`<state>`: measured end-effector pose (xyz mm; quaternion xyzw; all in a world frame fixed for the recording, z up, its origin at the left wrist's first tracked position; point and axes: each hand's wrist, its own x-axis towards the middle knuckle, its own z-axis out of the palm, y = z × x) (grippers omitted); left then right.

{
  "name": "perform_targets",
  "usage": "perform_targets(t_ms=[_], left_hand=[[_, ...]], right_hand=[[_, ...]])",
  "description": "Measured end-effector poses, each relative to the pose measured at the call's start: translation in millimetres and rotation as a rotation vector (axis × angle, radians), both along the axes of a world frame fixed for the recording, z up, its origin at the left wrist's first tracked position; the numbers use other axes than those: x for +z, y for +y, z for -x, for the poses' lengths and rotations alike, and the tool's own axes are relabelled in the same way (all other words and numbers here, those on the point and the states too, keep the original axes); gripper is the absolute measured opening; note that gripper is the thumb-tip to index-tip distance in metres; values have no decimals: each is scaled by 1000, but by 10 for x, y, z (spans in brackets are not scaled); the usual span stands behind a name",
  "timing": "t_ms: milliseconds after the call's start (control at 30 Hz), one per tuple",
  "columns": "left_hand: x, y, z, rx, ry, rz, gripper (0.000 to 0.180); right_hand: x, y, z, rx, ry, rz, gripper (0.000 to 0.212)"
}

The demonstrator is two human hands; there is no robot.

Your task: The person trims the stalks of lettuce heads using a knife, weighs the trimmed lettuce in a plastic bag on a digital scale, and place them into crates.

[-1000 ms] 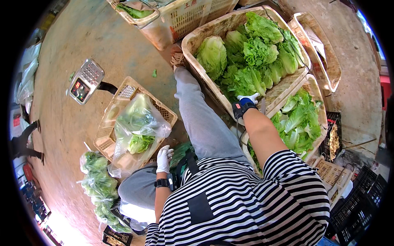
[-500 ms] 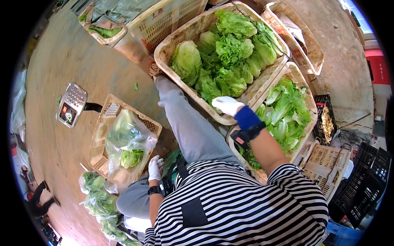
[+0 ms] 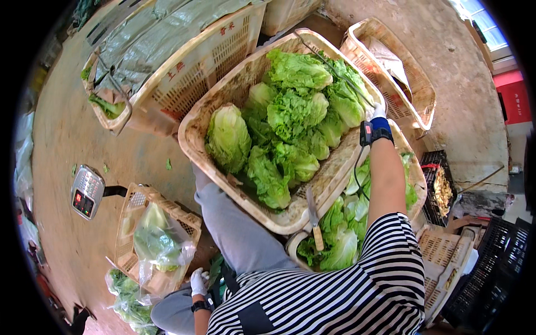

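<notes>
A large dirty-white plastic crate (image 3: pixel 195 159) in front of me holds several heads of green lettuce (image 3: pixel 296 114). My right hand (image 3: pixel 376 111), in a white glove, is closed at the crate's right rim, by the end of a dark wire handle (image 3: pixel 340 72); its fingertips are partly hidden. A knife (image 3: pixel 316 226) with a wooden handle leans on the crate's near edge. Close to my thigh, my gloved left hand (image 3: pixel 199 281) hangs empty, fingers loosely apart. Left of it, a smaller crate (image 3: pixel 125 245) contains bagged lettuce (image 3: pixel 159 240).
Loose lettuce leaves (image 3: pixel 343 237) fill another crate under my right arm. A digital scale (image 3: pixel 87 191) stands to the left. Bagged greens (image 3: pixel 131 296) lie at lower left. Other crates stand around: a covered one (image 3: pixel 173 84), one with paper (image 3: pixel 413 106), and black ones (image 3: pixel 491 268).
My right hand has moved from the crate's near edge to its right rim. The knife now shows at the near edge. The whole view has shifted; my left hand stays by my thigh.
</notes>
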<state>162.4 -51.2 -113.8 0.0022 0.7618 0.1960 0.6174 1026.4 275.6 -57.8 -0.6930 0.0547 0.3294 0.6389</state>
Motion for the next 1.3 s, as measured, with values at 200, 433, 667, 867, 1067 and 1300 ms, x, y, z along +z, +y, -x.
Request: perform_targets(t_ms=[200,433,667,867,1067,1300], left_hand=[[87,29,-248,-109,139,44,21],[285,96,-364,-200,129,83,22],[201,221,-299,-256,106,54,22],[194,104,-366,-267,113,87,23],[313,213,-433,-280,150,94,23],[274,129,-386,-300,161,76,19]], right_hand=[[-89,380,-32,-325,-194,-167,16],[188,381,-966,-19,-174,-178,13],[207,-98,-1357,564,-1087,338,18],[327,-349,-515,782,-1323,637,43],[562,-146,26,1029,-1496,1145,65],[453,137,261,915,-1547,1418,67]])
